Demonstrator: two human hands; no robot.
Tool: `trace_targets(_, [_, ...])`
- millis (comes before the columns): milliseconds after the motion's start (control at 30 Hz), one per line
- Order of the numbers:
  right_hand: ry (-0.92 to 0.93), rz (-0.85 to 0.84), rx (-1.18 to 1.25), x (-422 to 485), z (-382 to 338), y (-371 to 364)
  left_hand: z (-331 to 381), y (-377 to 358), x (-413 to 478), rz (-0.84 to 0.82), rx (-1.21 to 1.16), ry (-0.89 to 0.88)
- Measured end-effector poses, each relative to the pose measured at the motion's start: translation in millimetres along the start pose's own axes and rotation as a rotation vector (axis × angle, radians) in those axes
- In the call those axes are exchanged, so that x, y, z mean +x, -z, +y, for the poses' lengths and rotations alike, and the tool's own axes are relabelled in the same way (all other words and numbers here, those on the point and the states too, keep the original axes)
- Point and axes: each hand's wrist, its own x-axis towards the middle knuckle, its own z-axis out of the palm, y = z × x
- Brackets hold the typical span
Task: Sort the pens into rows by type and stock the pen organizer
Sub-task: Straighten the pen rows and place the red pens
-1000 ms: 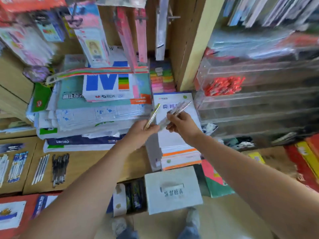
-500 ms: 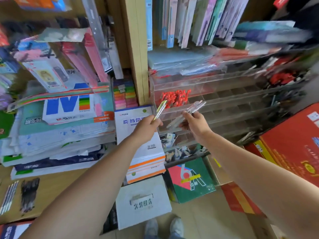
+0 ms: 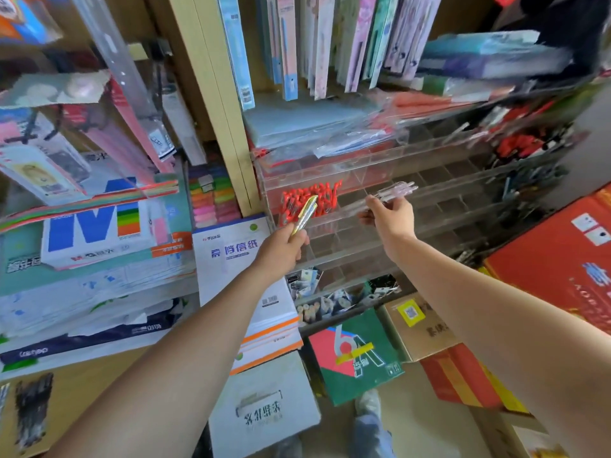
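Holding: your left hand [image 3: 284, 246] grips one yellow-green pen [image 3: 304, 216]; your right hand [image 3: 390, 216] clutches several clear pens [image 3: 393, 190], both before the acrylic organizer [image 3: 363, 233], beside its red pens [image 3: 314, 200].

Wooden shelving [image 3: 211, 94] crammed with stationery, pale tiled floor [image 3: 416, 421].

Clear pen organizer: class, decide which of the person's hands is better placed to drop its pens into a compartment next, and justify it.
Probably the right hand: its clear pens already lie against the clear pen organizer at seemingly empty slots. The left hand holds a yellow pen before the compartment of red pens.
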Motion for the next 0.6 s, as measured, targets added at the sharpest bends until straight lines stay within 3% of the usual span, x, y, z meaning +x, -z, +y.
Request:
trace_targets(200, [0.025,-0.019,-0.114,52.7,-7.8,11.0,9.8,-23.4,26.4,0.089,0.000,0.030])
trace_targets(400, [0.034,-0.176,-0.300,92.5,9.4,2.9,14.8,-50.1,42.7,0.168,-0.091,0.101])
trace_targets(600, [0.041,-0.219,-0.408,114.5,18.8,-6.1,18.1,-59.1,48.3,0.215,-0.093,0.143])
